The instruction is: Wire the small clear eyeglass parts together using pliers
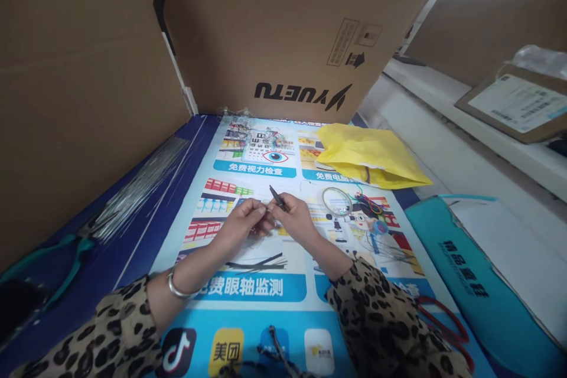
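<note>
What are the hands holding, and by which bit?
The right hand grips a dark slim tool by its near end; anything the left hand pinches is too small to tell.

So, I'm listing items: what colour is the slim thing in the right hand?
The slim thing looks black, best seen in the head view.

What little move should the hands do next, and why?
Perhaps the right hand should tip the black tool toward the left hand: the tool's narrow end points away from where the hands meet. Anything pinched there is too small to tell.
</note>
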Available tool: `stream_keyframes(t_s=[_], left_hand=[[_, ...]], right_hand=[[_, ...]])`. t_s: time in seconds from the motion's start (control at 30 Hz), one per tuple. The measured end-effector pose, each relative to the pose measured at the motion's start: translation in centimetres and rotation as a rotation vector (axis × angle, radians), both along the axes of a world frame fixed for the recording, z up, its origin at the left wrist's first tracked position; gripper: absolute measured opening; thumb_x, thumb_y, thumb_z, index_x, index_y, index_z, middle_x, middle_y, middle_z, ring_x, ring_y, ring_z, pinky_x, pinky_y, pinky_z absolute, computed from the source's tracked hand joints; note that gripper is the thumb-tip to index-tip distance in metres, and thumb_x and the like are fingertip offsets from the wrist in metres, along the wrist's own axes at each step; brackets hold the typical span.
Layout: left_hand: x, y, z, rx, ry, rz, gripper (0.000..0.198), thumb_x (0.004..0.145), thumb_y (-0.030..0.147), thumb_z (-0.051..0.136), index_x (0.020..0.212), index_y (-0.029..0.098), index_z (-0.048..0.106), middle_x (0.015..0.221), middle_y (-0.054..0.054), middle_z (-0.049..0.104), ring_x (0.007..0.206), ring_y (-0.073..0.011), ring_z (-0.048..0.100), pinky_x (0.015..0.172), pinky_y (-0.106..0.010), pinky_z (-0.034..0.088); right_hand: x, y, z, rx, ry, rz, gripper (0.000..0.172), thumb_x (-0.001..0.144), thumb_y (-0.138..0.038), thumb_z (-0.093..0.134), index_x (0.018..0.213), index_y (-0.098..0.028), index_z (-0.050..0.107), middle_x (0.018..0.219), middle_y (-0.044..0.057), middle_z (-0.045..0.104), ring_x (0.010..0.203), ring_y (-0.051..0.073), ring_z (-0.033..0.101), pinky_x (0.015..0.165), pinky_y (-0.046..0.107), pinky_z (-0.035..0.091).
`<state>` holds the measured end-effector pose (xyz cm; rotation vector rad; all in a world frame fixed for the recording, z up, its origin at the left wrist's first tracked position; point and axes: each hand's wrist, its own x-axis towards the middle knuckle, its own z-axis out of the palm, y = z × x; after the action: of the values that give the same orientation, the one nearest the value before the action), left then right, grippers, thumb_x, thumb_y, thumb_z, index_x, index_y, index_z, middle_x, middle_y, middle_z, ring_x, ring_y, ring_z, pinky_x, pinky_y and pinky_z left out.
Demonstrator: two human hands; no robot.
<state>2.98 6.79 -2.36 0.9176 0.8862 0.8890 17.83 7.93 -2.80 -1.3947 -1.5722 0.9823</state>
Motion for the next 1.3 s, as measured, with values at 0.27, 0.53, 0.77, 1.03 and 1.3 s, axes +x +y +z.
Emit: stream_keyframes(t_s=[0.27, 0.53, 0.77, 1.03, 1.3], left_hand=[[0.2, 0.0, 0.0, -0.001, 0.068, 0.026, 0.023, 0.075, 0.035, 0.059, 0.072, 0.015, 0.047, 0.057, -0.001, 0.062, 0.049, -0.0101, 0.056, 0.046, -0.02, 0.042], [0.5, 0.1, 0.0, -0.011, 0.121, 0.076, 0.024, 0.071, 0.032, 0.062, 0.07, 0.017, 0.044, 0.054, 0.0, 0.061, 0.048, -0.0112, 0.057, 0.044, -0.021, 0.042], [0.6, 0.1, -0.1, -0.041, 0.037, 0.096, 0.027, 0.067, 0.026, 0.065, 0.067, 0.018, 0.039, 0.05, 0.003, 0.057, 0.046, -0.0103, 0.055, 0.044, -0.02, 0.039], [-0.3, 0.2, 0.0, 0.113, 0.036, 0.09, 0.016, 0.075, 0.021, 0.056, 0.073, 0.017, 0.041, 0.054, 0.004, 0.056, 0.05, -0.009, 0.054, 0.048, -0.02, 0.037], [-0.2, 0.3, 0.3, 0.135, 0.122, 0.05, 0.017, 0.075, 0.022, 0.055, 0.08, 0.019, 0.039, 0.054, 0.006, 0.055, 0.05, -0.0085, 0.052, 0.051, -0.021, 0.038]], right_hand=[[-0.1, -0.1, 0.4, -0.004, 0.019, 0.024, 0.012, 0.071, -0.03, 0.054, 0.07, -0.018, 0.055, 0.057, -0.004, 0.05, 0.053, 0.008, 0.044, 0.053, 0.02, 0.036], [-0.1, -0.2, 0.4, -0.004, -0.003, 0.031, 0.013, 0.072, -0.031, 0.053, 0.07, -0.018, 0.055, 0.059, -0.003, 0.052, 0.054, 0.009, 0.044, 0.054, 0.02, 0.037], [-0.2, -0.4, 0.6, 0.012, 0.02, 0.06, 0.014, 0.073, -0.031, 0.053, 0.07, -0.018, 0.055, 0.06, -0.004, 0.052, 0.057, 0.009, 0.046, 0.055, 0.021, 0.037], [2.5, -1.3, 0.0, 0.313, -0.524, 0.059, 0.019, 0.081, -0.034, 0.051, 0.089, -0.02, 0.061, 0.081, 0.004, 0.06, 0.082, 0.018, 0.051, 0.074, 0.029, 0.036], [3.2, -2.4, 0.1, 0.362, -1.003, 0.108, 0.013, 0.08, -0.027, 0.052, 0.086, -0.022, 0.062, 0.079, 0.005, 0.056, 0.079, 0.018, 0.045, 0.071, 0.03, 0.027]])
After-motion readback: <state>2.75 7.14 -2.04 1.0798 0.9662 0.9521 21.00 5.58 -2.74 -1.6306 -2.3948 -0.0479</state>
